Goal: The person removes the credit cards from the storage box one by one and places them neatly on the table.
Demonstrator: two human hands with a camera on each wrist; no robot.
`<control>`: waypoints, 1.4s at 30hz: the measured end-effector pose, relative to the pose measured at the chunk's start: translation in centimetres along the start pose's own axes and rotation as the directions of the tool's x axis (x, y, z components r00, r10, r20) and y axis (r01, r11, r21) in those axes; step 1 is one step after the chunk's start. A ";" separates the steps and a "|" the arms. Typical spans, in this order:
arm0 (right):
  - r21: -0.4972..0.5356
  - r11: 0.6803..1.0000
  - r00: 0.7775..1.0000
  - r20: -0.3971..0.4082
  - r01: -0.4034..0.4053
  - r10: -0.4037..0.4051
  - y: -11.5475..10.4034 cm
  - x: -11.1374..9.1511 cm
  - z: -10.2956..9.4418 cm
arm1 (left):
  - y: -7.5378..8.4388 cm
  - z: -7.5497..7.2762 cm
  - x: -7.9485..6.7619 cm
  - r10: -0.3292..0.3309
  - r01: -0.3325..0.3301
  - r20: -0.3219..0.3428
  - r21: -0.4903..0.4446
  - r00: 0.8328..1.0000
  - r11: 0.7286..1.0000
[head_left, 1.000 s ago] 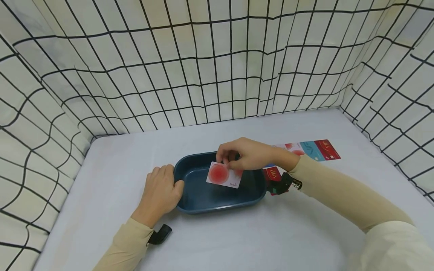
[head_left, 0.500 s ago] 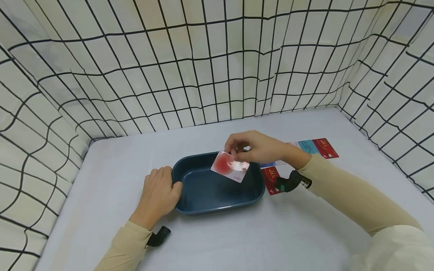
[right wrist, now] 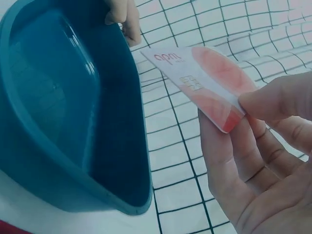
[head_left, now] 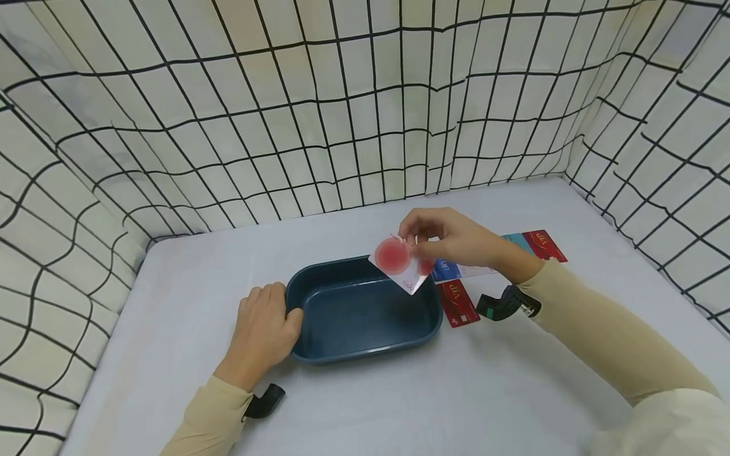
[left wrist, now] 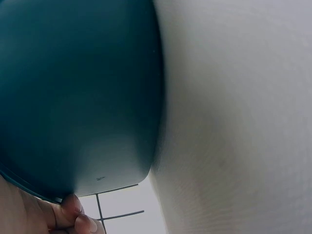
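Note:
A white plastic card with red circles and a small chip point(head_left: 393, 256) is pinched between the thumb and fingers of my right hand point(head_left: 456, 237). It is held tilted over the far right part of a dark blue oval-cornered tub point(head_left: 359, 351). In the right wrist view the card point(right wrist: 195, 80) shows its chip side beside the tub point(right wrist: 73, 180). My left hand point(head_left: 262, 332) grips the tub's left end, thumb over the rim. From the left wrist, the tub's outer wall point(left wrist: 87, 97) fills much of the view, with fingertips point(left wrist: 73, 205) curled at its rim.
On the white table point(head_left: 199, 304), a red VIP card point(head_left: 458, 304) lies against the tub's right end. Behind it are a blue-and-white card point(head_left: 447, 270), a teal card point(head_left: 518, 242) and another red card point(head_left: 545, 246), partly behind my right arm. Black netting point(head_left: 342, 126) hangs over white cloth around the table.
My right hand has moved right and back with the card, lifting it away from the tub's middle and tilting it. The left hand keeps its hold on the tub.

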State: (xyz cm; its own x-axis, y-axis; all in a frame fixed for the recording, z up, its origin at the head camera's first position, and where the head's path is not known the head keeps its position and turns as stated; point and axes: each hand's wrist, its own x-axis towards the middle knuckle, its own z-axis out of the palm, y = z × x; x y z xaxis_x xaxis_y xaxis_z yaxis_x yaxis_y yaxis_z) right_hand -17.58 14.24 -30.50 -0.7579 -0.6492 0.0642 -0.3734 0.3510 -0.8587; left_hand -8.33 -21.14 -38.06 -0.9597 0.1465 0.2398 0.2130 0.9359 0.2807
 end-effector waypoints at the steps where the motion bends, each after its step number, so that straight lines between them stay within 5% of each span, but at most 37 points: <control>1: 0.008 1.000 1.000 -0.011 -0.009 0.009 0.2 -0.2 -0.1 | 0.0 0.0 0.0 -0.001 0.001 0.001 0.000 1.000 1.000; 42: 0.272 0.953 0.956 -0.218 -0.132 0.195 4.9 -6.3 -2.0 | 0.2 0.1 0.1 -0.012 0.012 0.024 0.007 1.000 1.000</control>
State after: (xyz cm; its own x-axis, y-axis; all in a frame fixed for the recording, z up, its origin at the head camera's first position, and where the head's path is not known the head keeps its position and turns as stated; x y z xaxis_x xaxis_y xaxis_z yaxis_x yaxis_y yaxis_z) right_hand -15.68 21.46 -34.09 -0.9143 -0.4050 0.0050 -0.1101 0.2364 -0.9654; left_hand -8.38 -20.89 -38.11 -0.9663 0.1426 0.2142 0.2001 0.9397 0.2772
